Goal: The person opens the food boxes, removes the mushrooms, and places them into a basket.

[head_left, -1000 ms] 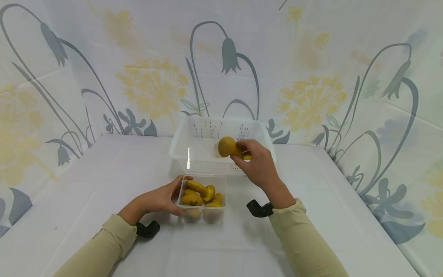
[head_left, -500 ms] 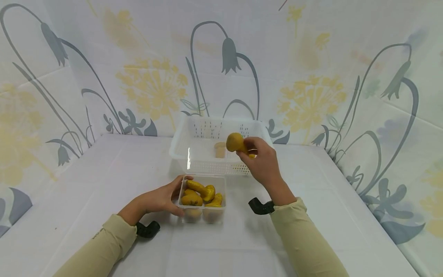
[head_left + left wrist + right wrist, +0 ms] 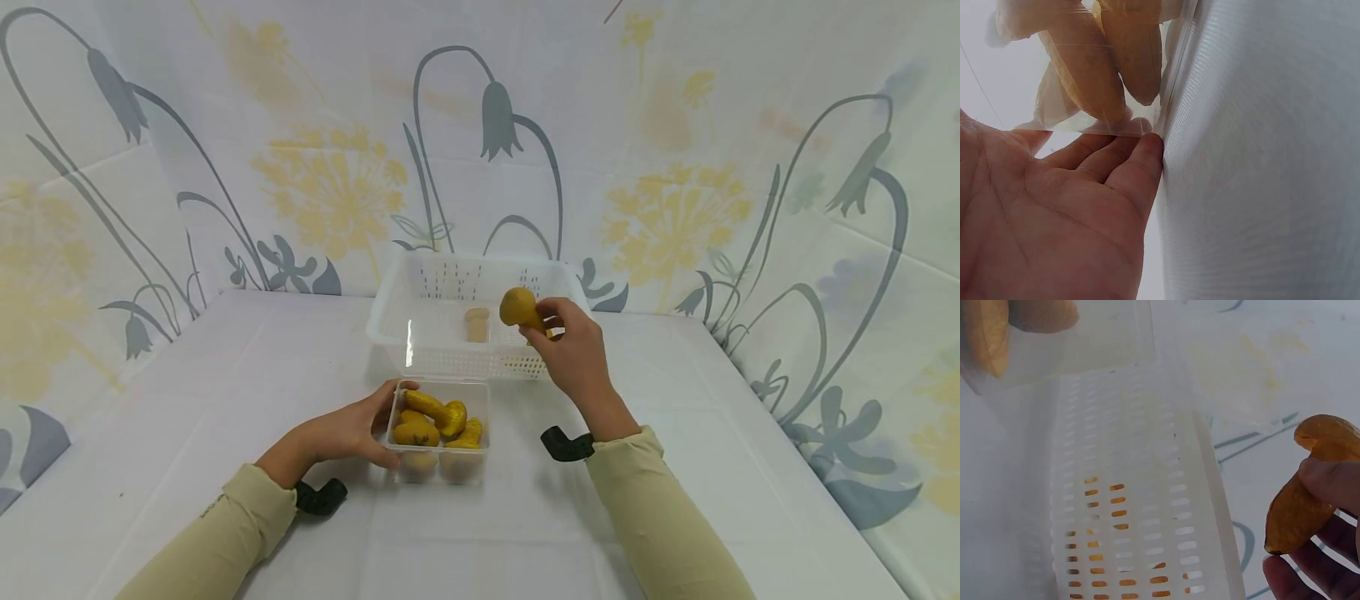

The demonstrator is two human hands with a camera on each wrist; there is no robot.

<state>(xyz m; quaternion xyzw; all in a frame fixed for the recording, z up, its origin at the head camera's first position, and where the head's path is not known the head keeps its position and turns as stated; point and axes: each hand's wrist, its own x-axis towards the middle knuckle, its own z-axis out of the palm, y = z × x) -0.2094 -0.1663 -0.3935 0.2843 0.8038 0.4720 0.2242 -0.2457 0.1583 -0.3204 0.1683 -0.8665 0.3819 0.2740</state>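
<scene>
My right hand (image 3: pixel 576 350) pinches a yellow-brown mushroom (image 3: pixel 517 306) by its stem, cap to the left, over the right part of a white slotted basket (image 3: pixel 442 360). In the right wrist view, thumb and fingers hold the mushroom (image 3: pixel 1297 515) beside the basket wall. My left hand (image 3: pixel 345 429) grips the left side of a clear plastic box (image 3: pixel 483 400), thumb at its near corner and fingers at the far one. Several yellow mushrooms (image 3: pixel 453 417) fill the box. Through its wall, the left wrist view shows mushroom stems (image 3: pixel 1085 69) close to my fingers.
A pale tan mushroom (image 3: pixel 476 325) lies inside the basket. Orange-yellow pieces show through the basket's slots (image 3: pixel 1125 581) in the right wrist view. Behind the basket hangs a flower-printed cloth (image 3: pixel 480 192). White cloth (image 3: pixel 300 350) covers the table. Each wrist wears a black camera mount (image 3: pixel 566 444).
My right hand, holding the mushroom, has moved right, uncovering the tan mushroom in the basket. The left hand and the box stay where they were.
</scene>
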